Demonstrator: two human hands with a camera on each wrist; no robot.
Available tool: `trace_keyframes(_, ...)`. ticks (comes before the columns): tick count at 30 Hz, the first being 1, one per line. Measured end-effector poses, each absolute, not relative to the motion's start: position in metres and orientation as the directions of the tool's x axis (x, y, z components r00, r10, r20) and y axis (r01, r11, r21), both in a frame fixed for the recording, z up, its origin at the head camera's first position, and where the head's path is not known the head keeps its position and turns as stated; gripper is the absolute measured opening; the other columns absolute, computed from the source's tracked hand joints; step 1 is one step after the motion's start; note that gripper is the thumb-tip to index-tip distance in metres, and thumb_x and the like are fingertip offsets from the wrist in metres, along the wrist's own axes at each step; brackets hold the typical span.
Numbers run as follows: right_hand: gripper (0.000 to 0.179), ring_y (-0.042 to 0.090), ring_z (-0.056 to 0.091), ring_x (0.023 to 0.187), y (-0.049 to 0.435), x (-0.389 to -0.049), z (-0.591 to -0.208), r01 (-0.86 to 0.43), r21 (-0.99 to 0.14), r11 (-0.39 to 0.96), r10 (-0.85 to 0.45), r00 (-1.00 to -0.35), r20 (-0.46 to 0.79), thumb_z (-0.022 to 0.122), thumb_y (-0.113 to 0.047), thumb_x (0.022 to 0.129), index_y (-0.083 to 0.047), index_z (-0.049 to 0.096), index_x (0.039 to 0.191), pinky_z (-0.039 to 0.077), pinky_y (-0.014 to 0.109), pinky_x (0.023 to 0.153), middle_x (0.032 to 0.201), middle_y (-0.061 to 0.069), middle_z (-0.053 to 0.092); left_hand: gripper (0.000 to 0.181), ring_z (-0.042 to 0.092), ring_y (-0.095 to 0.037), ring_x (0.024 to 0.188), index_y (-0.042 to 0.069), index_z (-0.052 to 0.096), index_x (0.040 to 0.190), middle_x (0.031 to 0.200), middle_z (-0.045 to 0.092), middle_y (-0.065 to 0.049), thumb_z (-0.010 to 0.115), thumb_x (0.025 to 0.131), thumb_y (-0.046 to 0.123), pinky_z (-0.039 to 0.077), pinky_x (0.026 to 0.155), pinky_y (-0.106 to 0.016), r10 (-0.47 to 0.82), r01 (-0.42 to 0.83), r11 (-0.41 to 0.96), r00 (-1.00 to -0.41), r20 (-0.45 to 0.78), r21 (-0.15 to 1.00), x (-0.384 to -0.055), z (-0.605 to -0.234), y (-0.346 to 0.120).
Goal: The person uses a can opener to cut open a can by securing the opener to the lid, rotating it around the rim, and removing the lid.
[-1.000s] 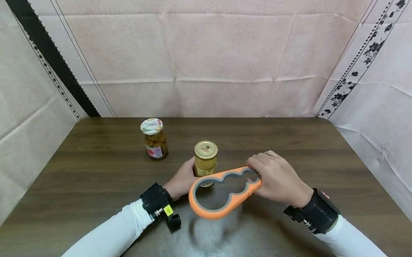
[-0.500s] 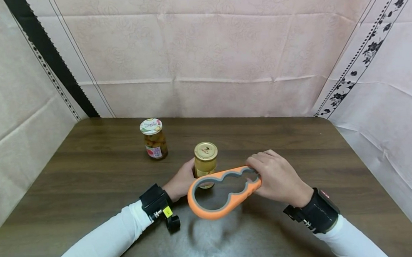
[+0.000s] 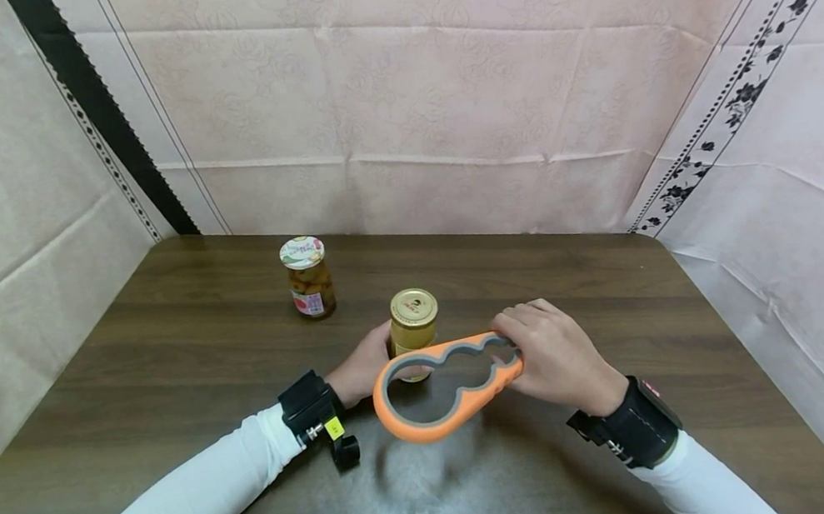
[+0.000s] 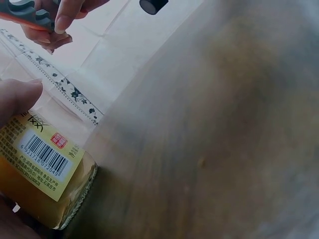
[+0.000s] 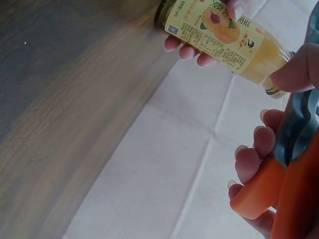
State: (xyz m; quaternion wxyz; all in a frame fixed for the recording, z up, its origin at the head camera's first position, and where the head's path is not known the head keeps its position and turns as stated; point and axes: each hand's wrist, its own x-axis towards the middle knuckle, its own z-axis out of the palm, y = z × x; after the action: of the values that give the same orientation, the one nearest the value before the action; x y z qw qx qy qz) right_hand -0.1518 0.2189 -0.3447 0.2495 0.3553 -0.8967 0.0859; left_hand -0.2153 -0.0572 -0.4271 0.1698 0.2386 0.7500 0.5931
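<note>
A: Nearest first, where do things stand?

B: The right hand grips the handle end of the orange opener, its loop held out above the counter. Just beyond, the left hand has its fingers curled round the gold-lidded jar. I'd call this step lining up tool and jar: the loop isn't round the lid

A: And the next move?

B: Probably bringing the loop down over that lid, then squeezing the handles and turning while the left hand holds firm

A: What can't you make out?

B: In the head view the opener crosses the jar's lower part, so I can't tell whether its base touches the counter. The right wrist view has the right thumb covering most of the lid; the left wrist view cuts the jar off. Farthest back, well apart from both hands, stands a second jar, its print too small to read
</note>
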Motion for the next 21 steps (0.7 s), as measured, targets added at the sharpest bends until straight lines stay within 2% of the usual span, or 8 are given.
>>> trace_keyframes(9,0.02,0.014,0.06,0.075,0.2179,-0.1507,-0.3437,-0.691,0.026,0.723,-0.6,-0.608,0.52,0.079,-0.016,0.075,-0.013,0.065,0.09,0.052,0.037,0.082,0.079,-0.003,0.063,0.065,0.062,-0.02,0.114,0.018,0.052,0.14,0.13,0.064,-0.005,0.085,0.083,0.023,0.052,0.099,-0.04,0.561,0.132,0.183,-0.828,0.007,0.974,-0.2109,-0.4272,-0.0572)
trace_keyframes(21,0.02,0.014,0.06,0.077,0.218,-0.1496,-0.3404,-0.689,0.024,0.724,-0.598,-0.609,0.521,0.077,-0.017,0.076,-0.014,0.066,0.092,0.052,0.036,0.082,0.08,-0.005,0.063,0.064,0.062,-0.02,0.114,0.018,0.05,0.142,0.131,0.064,-0.005,0.082,0.087,0.024,0.051,0.1,-0.039,0.595,0.128,0.152,-0.804,0.013,0.98,-0.2058,-0.4258,-0.0564)
